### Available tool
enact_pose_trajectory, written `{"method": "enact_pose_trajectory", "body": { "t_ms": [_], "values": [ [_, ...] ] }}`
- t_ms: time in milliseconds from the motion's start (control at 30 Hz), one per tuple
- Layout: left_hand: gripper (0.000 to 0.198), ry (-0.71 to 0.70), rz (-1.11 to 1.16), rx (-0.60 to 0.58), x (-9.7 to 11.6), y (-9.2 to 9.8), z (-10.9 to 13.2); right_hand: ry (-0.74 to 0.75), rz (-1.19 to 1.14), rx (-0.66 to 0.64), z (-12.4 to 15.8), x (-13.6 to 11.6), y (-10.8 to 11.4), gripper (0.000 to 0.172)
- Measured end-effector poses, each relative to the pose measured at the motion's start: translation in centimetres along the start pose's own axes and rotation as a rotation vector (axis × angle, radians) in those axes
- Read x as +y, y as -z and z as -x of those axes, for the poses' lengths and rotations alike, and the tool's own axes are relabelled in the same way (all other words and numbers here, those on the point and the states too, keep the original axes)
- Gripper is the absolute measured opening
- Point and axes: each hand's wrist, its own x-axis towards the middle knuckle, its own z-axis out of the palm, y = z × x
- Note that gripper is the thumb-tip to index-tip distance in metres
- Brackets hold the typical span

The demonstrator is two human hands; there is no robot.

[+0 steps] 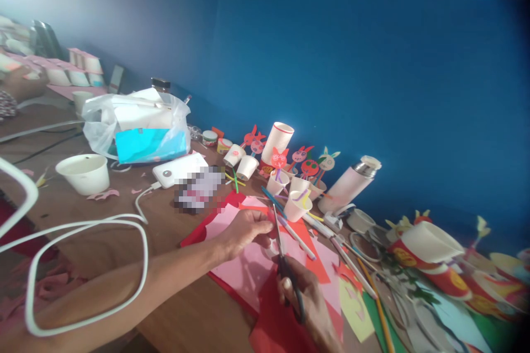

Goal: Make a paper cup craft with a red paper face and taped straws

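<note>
My left hand [247, 230] is closed in a pinch on a small piece of red paper [270, 214], much of it behind the fingers. My right hand [308, 293] grips black-handled scissors [293, 282], their blades pointing up beside my left fingertips. Whether the blades touch the paper, I cannot tell. Beneath both hands lie pink paper sheets [233, 280] and red sheets [276, 317]. Just beyond, a white paper cup [297, 207] holds coloured strips, and several cups carry paper animal faces, such as a red cat face [280, 158].
A white cable [146, 265] loops across the left foreground from a white power bank [180, 171]. A plastic bag [97, 127], a bowl [83, 176] and a blurred phone [199, 190] stand left. A flask [348, 187] leans right. Another person's hand [25, 83] shows far left.
</note>
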Motion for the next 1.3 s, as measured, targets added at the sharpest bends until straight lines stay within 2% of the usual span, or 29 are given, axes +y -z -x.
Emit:
{"method": "enact_pose_trajectory", "body": {
  "t_ms": [333, 733, 1300],
  "values": [
    [0.019, 0.008, 0.008, 0.005, -0.45, 0.32, -0.41, -0.027, 0.017, 0.021, 0.01, -0.27, -0.12, 0.06],
    [0.018, 0.063, -0.029, -0.029, -0.31, 0.57, -0.53, 0.002, 0.022, -0.039, -0.27, -0.62, 0.21, 0.059],
    [0.021, 0.075, -0.052, -0.079, 0.43, 0.59, -0.08, -0.045, 0.023, 0.017, 0.13, -0.66, 0.17, 0.061]
  ]
}}
